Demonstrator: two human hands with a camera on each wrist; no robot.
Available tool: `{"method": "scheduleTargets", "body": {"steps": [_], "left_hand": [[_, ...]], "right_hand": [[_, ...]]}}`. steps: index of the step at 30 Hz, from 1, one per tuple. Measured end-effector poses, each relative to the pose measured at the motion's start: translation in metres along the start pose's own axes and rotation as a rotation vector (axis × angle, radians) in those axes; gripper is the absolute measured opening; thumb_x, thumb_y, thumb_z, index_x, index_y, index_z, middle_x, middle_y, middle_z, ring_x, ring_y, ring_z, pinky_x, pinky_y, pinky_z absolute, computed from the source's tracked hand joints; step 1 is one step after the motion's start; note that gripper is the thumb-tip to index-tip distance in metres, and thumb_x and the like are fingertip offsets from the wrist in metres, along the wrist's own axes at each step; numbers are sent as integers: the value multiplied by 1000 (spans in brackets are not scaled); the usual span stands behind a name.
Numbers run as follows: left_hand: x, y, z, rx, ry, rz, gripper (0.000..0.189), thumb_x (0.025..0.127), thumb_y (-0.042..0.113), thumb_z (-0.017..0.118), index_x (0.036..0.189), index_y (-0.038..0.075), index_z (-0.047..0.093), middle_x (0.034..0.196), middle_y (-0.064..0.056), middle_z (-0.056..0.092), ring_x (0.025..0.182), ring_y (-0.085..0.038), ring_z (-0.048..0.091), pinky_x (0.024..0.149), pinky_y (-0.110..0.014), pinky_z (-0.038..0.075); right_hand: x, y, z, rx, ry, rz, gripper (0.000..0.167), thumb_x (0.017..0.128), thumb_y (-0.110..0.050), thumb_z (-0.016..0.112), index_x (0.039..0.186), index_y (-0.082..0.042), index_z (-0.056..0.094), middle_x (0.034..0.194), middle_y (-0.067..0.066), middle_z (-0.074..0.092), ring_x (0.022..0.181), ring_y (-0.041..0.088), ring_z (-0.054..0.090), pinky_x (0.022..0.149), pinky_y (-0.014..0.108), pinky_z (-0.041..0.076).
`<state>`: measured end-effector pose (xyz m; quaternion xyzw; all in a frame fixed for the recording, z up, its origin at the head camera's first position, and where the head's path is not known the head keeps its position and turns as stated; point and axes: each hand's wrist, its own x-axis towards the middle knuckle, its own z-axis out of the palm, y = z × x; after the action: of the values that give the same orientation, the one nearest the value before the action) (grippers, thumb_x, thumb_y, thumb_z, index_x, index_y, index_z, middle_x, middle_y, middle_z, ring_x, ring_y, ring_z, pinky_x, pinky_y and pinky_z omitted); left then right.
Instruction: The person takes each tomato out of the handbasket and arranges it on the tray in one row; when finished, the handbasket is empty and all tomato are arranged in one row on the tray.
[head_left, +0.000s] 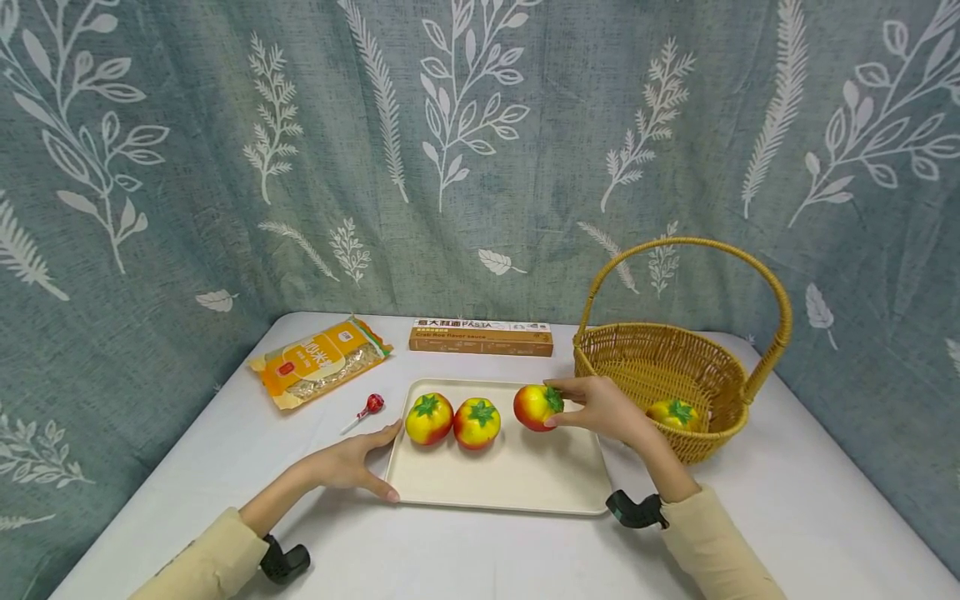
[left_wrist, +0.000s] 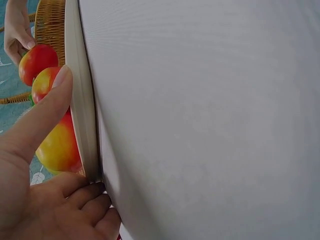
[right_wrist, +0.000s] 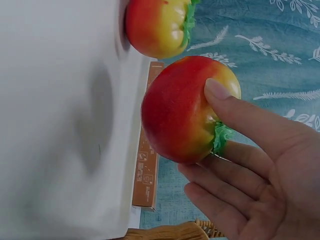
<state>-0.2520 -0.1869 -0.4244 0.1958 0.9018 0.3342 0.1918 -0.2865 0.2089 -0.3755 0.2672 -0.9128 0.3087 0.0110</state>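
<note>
My right hand holds a red-and-yellow toy persimmon with a green leafy top, over the right half of a cream tray. In the right wrist view the thumb lies on the held persimmon and the fingers are behind it, with its shadow cast on the tray. My left hand grips the tray at its left edge; in the left wrist view the thumb lies at the rim and the other fingers are curled against the tray's end. Two more persimmons sit side by side on the tray's left half.
A wicker basket with a tall handle stands at the right, another persimmon inside. Behind the tray lies a brown pasta box. A grain bag and a red lollipop lie at left. A leaf-patterned curtain hangs behind.
</note>
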Motion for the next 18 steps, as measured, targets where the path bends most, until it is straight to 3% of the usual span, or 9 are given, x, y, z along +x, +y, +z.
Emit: {"method": "scheduleTargets", "body": {"steps": [7, 18], "left_hand": [[3, -2, 1, 1, 5, -13, 109, 69, 35, 87, 152, 4, 24, 155, -19, 25, 143, -36, 21, 114, -54, 18], [3, -2, 0, -8, -2, -5, 109, 69, 35, 87, 152, 3, 24, 155, -20, 25, 143, -36, 21, 114, -54, 19]], "right_hand": [[2, 0, 9, -60, -49, -24, 60, 78, -28, 81, 128, 0, 62, 120, 17, 65, 107, 31, 64, 89, 44, 53], [3, 0, 16, -62, -106, -71, 56, 80, -23, 79, 128, 0, 61, 119, 17, 66, 111, 31, 62, 91, 43, 52]]}}
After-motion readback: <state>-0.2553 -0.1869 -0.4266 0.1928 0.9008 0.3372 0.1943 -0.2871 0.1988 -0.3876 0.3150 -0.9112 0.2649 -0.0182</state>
